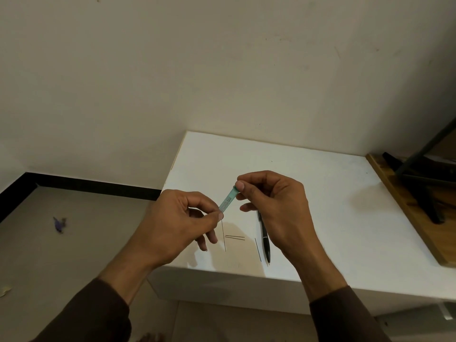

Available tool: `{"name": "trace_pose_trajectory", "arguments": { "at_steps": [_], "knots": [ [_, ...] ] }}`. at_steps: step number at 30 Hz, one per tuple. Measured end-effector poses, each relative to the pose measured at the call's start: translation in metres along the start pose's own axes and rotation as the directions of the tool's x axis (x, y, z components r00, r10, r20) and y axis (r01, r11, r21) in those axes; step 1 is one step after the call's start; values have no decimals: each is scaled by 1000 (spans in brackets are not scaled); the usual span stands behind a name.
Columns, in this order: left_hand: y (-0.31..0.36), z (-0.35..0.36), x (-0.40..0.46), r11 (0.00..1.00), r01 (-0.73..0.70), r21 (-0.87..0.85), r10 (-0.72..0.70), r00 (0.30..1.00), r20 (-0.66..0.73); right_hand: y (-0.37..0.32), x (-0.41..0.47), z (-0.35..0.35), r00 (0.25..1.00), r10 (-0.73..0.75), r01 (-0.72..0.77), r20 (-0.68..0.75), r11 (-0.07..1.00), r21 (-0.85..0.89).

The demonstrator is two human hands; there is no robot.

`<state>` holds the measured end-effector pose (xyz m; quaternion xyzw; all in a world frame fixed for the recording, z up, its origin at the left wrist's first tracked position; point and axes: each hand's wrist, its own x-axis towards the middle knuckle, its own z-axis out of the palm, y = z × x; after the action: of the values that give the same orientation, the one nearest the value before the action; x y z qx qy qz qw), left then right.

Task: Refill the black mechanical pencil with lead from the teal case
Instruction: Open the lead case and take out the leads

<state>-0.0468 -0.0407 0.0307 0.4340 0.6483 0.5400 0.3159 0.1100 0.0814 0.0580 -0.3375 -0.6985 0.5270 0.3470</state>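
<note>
Pencil (264,239) refilling is judged to be about midway, with only the head view to go on. The pencil is seen lying on the white table (333,193), untouched, partly hidden under the right hand (274,201). The teal case (229,199) is held in the air above the table between both hands: its lower end is pinched by the left hand (180,218), its upper end by the thumb and fingers of the right. Whether the cap is being opened or closed cannot be told. 4 leads (234,237) are seen loose on the table between the hands and beside the pencil, so lead is judged to be already out. Left to do, by this judgement: the case set down, the pencil opened, a lead fed in, the pencil closed.
</note>
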Motion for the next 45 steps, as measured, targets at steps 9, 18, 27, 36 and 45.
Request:
{"name": "trace_pose_trajectory", "arguments": {
  "at_steps": [9, 18, 27, 36, 45],
  "knots": [
    [-1, -1, 0, 1000, 6, 7, -6, 1000, -23, 1, 0, -6, 997, 7, -9, 72, 1000, 28],
    [3, 4, 0, 1000, -9, -6, 9, 999, -37, 1, -5, 1, 994, 11, -24, 105, 992, 123],
    [3, 7, -2, 999, 32, 21, -31, 999, -14, 9, -2, 6, 997, 42, -50, 59, 989, 140],
    [-6, -18, -7, 993, 89, 78, -83, 993, -88, 33, 8, 22, 940, 336, -339, 64, 941, 28],
    [-11, -18, -5, 995, 56, 79, -50, 996, -76, 44, 12, 41, 916, 395, -365, 73, 895, -258]
  ]
}}
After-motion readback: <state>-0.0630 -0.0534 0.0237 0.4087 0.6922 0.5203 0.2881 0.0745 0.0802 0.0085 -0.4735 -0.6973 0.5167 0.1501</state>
